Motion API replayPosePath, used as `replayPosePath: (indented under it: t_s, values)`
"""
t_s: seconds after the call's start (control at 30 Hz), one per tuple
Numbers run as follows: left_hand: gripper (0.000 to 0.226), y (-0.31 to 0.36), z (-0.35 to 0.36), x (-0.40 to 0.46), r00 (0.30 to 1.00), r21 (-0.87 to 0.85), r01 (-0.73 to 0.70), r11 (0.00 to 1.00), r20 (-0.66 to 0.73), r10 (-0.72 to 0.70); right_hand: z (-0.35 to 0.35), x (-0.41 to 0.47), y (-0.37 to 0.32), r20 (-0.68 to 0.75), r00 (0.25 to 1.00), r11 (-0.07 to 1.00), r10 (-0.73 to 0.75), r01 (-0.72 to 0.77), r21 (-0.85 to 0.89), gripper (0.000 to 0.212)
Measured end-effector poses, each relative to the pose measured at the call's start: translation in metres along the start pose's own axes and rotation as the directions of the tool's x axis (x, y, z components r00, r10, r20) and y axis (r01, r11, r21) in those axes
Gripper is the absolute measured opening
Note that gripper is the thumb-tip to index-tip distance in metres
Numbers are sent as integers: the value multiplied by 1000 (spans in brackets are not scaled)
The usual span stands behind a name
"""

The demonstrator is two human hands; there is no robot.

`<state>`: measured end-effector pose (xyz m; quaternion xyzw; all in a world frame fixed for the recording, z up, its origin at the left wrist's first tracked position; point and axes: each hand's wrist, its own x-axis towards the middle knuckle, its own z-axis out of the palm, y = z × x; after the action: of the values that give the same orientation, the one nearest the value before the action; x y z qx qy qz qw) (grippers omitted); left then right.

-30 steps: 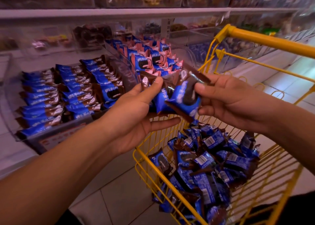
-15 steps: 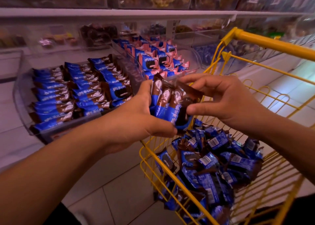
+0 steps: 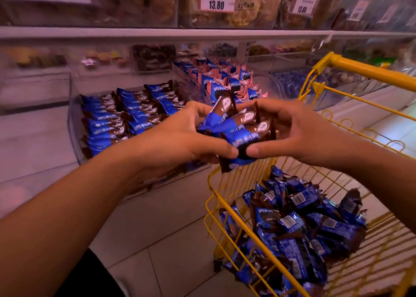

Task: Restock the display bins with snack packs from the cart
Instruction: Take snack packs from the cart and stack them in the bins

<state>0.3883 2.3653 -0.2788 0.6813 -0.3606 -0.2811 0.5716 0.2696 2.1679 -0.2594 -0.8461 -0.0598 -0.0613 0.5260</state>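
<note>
Both hands meet over the cart's (image 3: 247, 227) front rim, the left hand (image 3: 180, 139) and right hand (image 3: 299, 130) clamped together around a fanned bunch of snack packs (image 3: 238, 127), probably squaring them into a neat stack for the rows in the display bin (image 3: 75, 143) just left. Forearms converge, thumbs underneath.

Two bare forearms, no sleeves, dark garment at bottom edge
</note>
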Motion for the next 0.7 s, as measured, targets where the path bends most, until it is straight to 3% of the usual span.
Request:
replayPosePath:
  t_s: [0.1, 0.2, 0.27, 0.33, 0.4, 0.47, 0.57, 0.7]
  values:
    - [66, 9, -30, 12, 994, -106, -80, 991, -76, 72, -3, 42, -20, -13, 998, 991, -64, 62, -115, 54]
    - [51, 10, -58, 24, 975, -185, -170, 968, -175, 138, -4, 87, -32, 9, 998, 986, -69, 69, -152, 62]
    - [50, 4, -72, 26, 973, -193, -164, 967, -192, 127, -4, 112, -33, 70, 997, 988, -14, 25, -153, 72]
    - [64, -3, -81, 28, 979, -159, -114, 981, -187, 83, -4, 129, -28, 131, 990, 977, 46, -17, -212, 83]
    - [92, -10, -87, 32, 979, -79, -57, 995, -198, 40, -4, 140, -23, 166, 983, 931, 83, -17, -364, 94]
    - [110, -15, -92, 34, 979, 102, -14, 995, -199, 35, -3, 146, -20, 205, 972, 866, 118, 0, -500, 88]
    - [108, -20, -99, 37, 983, 433, 9, 901, -171, 73, 0, 153, -17, 285, 948, 817, 144, 49, -575, 63]
    - [85, -26, -100, 41, 982, 646, 26, 763, -160, 103, 16, 159, -15, 287, 953, 632, 94, 166, -757, 72]
